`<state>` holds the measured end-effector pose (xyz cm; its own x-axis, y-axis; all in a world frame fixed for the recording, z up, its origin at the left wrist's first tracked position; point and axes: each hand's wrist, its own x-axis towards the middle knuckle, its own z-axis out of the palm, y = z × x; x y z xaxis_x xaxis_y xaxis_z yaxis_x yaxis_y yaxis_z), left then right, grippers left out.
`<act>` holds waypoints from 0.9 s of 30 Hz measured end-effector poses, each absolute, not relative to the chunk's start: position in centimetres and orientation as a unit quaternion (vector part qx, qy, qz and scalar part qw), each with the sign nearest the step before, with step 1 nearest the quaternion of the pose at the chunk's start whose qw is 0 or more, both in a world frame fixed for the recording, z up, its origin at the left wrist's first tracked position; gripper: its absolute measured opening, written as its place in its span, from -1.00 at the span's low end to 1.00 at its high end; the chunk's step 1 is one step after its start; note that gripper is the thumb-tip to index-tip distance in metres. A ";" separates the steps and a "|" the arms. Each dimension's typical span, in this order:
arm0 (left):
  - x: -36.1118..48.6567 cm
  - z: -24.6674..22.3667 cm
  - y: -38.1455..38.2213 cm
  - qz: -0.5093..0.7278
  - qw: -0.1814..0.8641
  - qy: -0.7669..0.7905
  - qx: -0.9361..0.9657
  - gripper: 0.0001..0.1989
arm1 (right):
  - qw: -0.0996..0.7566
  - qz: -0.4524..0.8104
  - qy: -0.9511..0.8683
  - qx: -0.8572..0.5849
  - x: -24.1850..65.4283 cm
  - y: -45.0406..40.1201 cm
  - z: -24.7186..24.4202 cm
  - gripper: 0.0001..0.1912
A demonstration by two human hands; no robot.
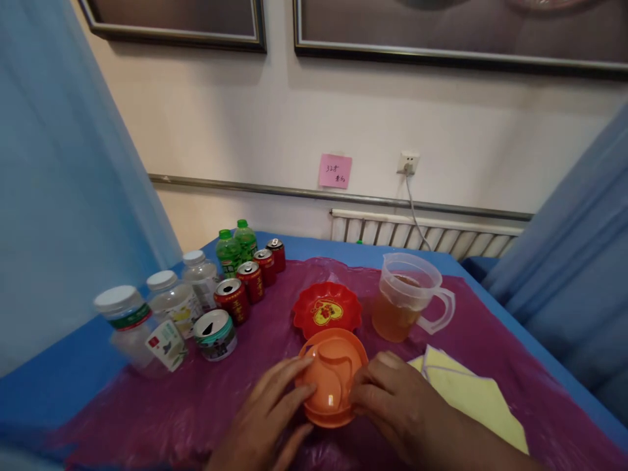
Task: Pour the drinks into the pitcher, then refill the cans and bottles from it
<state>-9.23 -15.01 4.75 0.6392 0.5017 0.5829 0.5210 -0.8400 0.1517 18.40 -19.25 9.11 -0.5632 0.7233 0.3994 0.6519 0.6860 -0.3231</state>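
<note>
Purple plastic sheeting (pixel 184 418) is spread over a blue table (pixel 39 376). On it, near a red scalloped plastic dish (pixel 305 309), a round orange plastic container (pixel 328 383) is touched by the left hand (pixel 267 409), fingers spread, and pinched at its right edge by the right hand (pixel 400 399).

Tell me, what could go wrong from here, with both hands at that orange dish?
The right hand is near the pitcher, which has amber liquid in it; a careless swing might knock it and spill some.
The red tray sits just beyond the orange dish, so a forward push could shove it along.
The purple sheet is wrinkled; if the left hand drags it, the cans might topple.
</note>
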 end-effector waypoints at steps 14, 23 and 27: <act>0.0 11.1 -11.5 -0.402 0.051 -0.097 -0.909 -0.74 | 0.653 0.135 -0.564 -0.487 20.9 -19.4 2.0 0.16; 5.1 11.7 -13.5 -0.443 -0.058 -0.042 -0.894 -0.78 | 0.608 0.144 -0.561 -0.544 23.8 -20.4 -1.7 0.07; 6.3 12.3 -13.8 -0.434 -0.053 -0.037 -0.899 -0.76 | 0.606 0.107 -0.541 -0.574 25.4 -20.8 -1.7 0.21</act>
<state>6.32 -13.81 12.31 0.6203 0.1122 0.7763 0.0207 -0.9917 0.1268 25.36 -20.78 -1.68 0.3924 0.7500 0.5324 0.4914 0.3183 -0.8107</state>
